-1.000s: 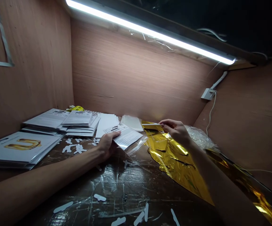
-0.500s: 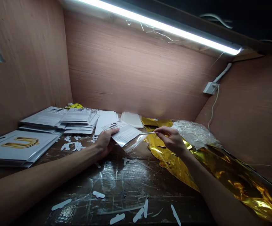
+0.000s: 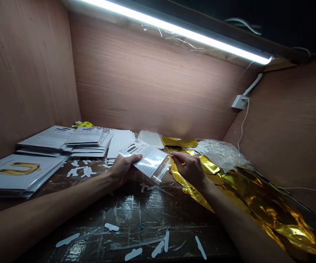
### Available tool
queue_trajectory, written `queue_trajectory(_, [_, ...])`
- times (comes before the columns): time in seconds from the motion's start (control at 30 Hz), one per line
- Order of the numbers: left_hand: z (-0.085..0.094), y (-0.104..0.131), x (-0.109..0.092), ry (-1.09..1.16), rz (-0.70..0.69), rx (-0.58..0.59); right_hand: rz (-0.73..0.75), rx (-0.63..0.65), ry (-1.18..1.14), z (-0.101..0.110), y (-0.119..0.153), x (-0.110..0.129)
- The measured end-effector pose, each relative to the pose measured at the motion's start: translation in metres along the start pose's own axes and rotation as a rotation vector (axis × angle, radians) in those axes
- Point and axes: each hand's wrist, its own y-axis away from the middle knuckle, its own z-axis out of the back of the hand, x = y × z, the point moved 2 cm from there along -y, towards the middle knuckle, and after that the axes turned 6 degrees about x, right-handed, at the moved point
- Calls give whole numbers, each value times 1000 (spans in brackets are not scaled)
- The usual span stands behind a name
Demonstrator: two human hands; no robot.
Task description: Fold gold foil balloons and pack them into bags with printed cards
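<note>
My left hand grips a clear plastic packet with a white printed card inside, thumb on top and fingers underneath. The packet is tilted above the table, its clear end towards the right. At that end my right hand has its fingertips pinched together against the packet's edge. Whether they hold the end of a thin white straw or the film itself is hidden. Gold foil balloons lie just beyond and under my right hand and forearm.
Stacks of finished-looking white packets stand on the left. White cards and clear sleeves lie at the back, with a heap of wrapped white straws at the right. White paper scraps litter the dark table.
My right hand has moved left to the packet's edge. The white straw that stuck out between its fingers and the packet no longer shows there. My left hand keeps its hold; the view has shifted slightly.
</note>
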Motion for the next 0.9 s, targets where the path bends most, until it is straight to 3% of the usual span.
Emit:
queue_trajectory(0.27, [2, -2, -1, 19, -3, 80, -4, 193, -226, 7, -4, -1])
queue_trajectory(0.43, [3, -4, 4, -34, 126, 194, -28, 259, -617, 0, -6, -4])
queue_trajectory(0.67, [3, -2, -3, -16, 212, 208, -190, 568, -1150, 10, -2, -4])
queue_trajectory(0.9, [3, 0, -3, -44, 292, 277, -259, 605, -1313, 8, 4, -12])
